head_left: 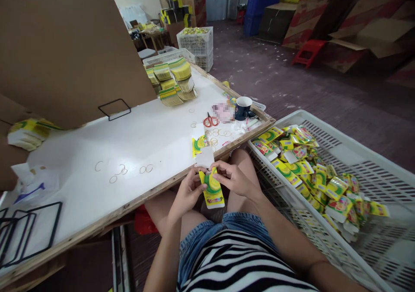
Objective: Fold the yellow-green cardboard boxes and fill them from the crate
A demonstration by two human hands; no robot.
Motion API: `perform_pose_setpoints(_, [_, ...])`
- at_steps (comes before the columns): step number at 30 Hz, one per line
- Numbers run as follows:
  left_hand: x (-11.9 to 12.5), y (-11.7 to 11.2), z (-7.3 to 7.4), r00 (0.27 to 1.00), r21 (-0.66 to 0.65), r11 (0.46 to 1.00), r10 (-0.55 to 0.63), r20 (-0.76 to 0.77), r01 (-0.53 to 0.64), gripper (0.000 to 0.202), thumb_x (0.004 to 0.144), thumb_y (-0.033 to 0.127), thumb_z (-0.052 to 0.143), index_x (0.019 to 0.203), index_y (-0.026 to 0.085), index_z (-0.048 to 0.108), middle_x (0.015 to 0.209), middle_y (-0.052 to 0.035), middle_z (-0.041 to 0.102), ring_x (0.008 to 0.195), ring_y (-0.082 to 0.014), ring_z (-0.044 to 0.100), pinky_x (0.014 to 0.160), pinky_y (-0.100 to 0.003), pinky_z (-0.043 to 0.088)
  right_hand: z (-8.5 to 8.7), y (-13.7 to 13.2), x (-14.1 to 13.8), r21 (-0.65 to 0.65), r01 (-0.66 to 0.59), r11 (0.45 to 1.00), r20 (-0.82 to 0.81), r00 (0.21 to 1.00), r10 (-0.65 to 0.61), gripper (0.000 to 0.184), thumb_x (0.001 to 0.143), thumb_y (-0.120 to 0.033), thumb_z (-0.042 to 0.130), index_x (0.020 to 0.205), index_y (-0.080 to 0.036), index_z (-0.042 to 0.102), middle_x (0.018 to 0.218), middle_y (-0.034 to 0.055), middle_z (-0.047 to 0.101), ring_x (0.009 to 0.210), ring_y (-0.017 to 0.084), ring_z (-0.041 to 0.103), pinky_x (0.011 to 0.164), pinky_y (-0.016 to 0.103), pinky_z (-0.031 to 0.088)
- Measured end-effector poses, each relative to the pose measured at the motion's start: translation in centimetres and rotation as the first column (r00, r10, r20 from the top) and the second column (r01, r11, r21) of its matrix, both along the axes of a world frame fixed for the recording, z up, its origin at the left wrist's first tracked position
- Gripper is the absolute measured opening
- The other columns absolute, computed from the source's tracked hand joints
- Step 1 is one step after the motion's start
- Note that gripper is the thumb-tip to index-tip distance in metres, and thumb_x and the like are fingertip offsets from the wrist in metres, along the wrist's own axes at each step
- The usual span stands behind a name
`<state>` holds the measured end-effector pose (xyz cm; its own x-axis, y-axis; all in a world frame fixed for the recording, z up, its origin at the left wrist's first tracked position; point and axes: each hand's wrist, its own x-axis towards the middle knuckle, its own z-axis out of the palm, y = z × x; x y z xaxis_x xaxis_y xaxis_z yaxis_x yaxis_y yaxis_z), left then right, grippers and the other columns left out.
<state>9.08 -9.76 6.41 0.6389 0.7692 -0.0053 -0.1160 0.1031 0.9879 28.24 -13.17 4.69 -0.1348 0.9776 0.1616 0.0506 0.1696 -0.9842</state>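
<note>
Both hands hold one yellow and green packet (213, 191) upright over my lap, just off the near edge of the white table (129, 145). My left hand (188, 191) pinches its left edge. My right hand (231, 177) grips its top right corner with curled fingers. A small stack of the same packets (201, 148) lies on the table edge just beyond my hands, the top one face down and white.
A white slatted crate (356, 162) at my right holds several loose packets (311, 175). Rubber bands (217, 134), red scissors (210, 120) and a dark mug (243, 107) sit on the table. Bundled packets (173, 82) stand at its far end. Cardboard sheet (65, 45) leans at left.
</note>
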Motion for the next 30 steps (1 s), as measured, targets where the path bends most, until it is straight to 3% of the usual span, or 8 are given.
perform_pose_setpoints(2, [0.0, -0.1, -0.1, 0.999, 0.002, 1.000, -0.028, -0.031, 0.028, 0.031, 0.082, 0.025, 0.067, 0.109, 0.021, 0.052, 0.102, -0.0058, 0.064, 0.091, -0.0185, 0.063, 0.077, -0.027, 0.051, 0.1, 0.0, 0.1, 0.003, 0.011, 1.000, 0.037, 0.999, -0.011, 0.014, 0.088, -0.029, 0.057, 0.093, -0.018, 0.064, 0.079, 0.0010, 0.061, 0.070, 0.013, 0.056, 0.064, 0.025, 0.045])
perform_pose_setpoints(5, [0.2, -0.3, -0.3, 0.998, 0.016, 0.999, -0.031, -0.054, 0.031, 0.027, 0.081, 0.025, 0.069, 0.102, 0.019, 0.054, 0.101, -0.0061, 0.065, 0.092, -0.0188, 0.064, 0.077, -0.026, 0.051, 0.2, 0.1, 0.0, 0.087, 0.093, 0.992, 0.081, 0.992, -0.100, 0.021, 0.089, -0.029, 0.056, 0.074, -0.017, 0.064, 0.075, 0.0023, 0.059, 0.072, 0.015, 0.056, 0.066, 0.026, 0.044])
perform_pose_setpoints(8, [0.3, -0.4, -0.4, 1.000, 0.010, 1.000, 0.029, 0.003, -0.029, 0.039, 0.080, 0.025, 0.070, 0.113, 0.022, 0.048, 0.108, -0.0067, 0.065, 0.092, -0.0186, 0.065, 0.076, -0.027, 0.052, 0.0, 0.1, -0.4, 0.094, 0.196, 0.976, -0.017, 0.981, -0.195, 0.018, 0.088, -0.031, 0.059, 0.101, -0.020, 0.064, 0.084, 0.0031, 0.063, 0.077, 0.016, 0.059, 0.069, 0.027, 0.046])
perform_pose_setpoints(11, [0.4, -0.4, -0.4, 0.999, -0.026, 0.999, 0.028, 0.036, -0.028, 0.069, 0.081, 0.025, 0.069, 0.136, 0.029, 0.028, 0.110, -0.0074, 0.066, 0.092, -0.0193, 0.067, 0.075, -0.028, 0.053, -0.1, 0.1, -0.6, 0.043, 0.229, 0.972, -0.124, 0.967, -0.222, 0.047, 0.087, -0.035, 0.061, 0.131, -0.026, 0.049, 0.089, 0.0020, 0.066, 0.078, 0.016, 0.061, 0.070, 0.028, 0.049])
perform_pose_setpoints(14, [0.4, -0.2, -0.3, 1.000, 0.001, 1.000, 0.007, -0.023, -0.007, 0.057, 0.082, 0.027, 0.068, 0.132, 0.023, 0.041, 0.111, -0.0095, 0.067, 0.095, -0.0211, 0.066, 0.077, -0.029, 0.053, 0.2, 0.0, -0.3, 0.137, 0.217, 0.966, -0.053, 0.976, -0.212, 0.031, 0.089, -0.042, 0.057, 0.112, -0.024, 0.067, 0.092, 0.0050, 0.065, 0.089, 0.020, 0.061, 0.081, 0.033, 0.048])
perform_pose_setpoints(18, [0.6, -0.2, -0.5, 0.987, 0.044, 0.991, 0.130, -0.091, -0.126, 0.043, 0.080, 0.028, 0.068, 0.120, 0.020, 0.054, 0.111, -0.0089, 0.068, 0.084, -0.0188, 0.068, 0.070, -0.026, 0.054, 0.6, -0.3, 0.4, 0.192, 0.196, 0.962, 0.058, 0.976, -0.210, 0.037, 0.088, -0.051, 0.055, 0.100, -0.021, 0.073, 0.089, 0.0061, 0.061, 0.083, 0.019, 0.056, 0.077, 0.033, 0.047])
perform_pose_setpoints(23, [1.3, -0.6, -0.9, 0.980, 0.040, 0.986, 0.168, -0.103, -0.165, 0.046, 0.079, 0.029, 0.069, 0.122, 0.020, 0.055, 0.116, -0.0099, 0.067, 0.089, -0.0203, 0.069, 0.076, -0.030, 0.056, 0.7, -0.6, 0.2, -0.059, 0.149, 0.987, 0.167, 0.976, -0.138, 0.038, 0.082, -0.030, 0.061, 0.119, -0.019, 0.058, 0.069, -0.0029, 0.057, 0.059, 0.012, 0.049, 0.057, 0.023, 0.041])
perform_pose_setpoints(30, [1.5, -0.5, -1.5, 0.992, -0.039, 0.994, 0.099, -0.080, -0.102, 0.050, 0.082, 0.030, 0.066, 0.129, 0.020, 0.049, 0.116, -0.0116, 0.067, 0.097, -0.0237, 0.068, 0.079, -0.034, 0.057, 0.4, -0.2, -0.7, -0.039, 0.277, 0.960, 0.394, 0.887, -0.240, 0.026, 0.078, -0.019, 0.055, 0.104, -0.020, 0.053, 0.058, -0.0067, 0.048, 0.052, 0.013, 0.047, 0.053, 0.023, 0.034])
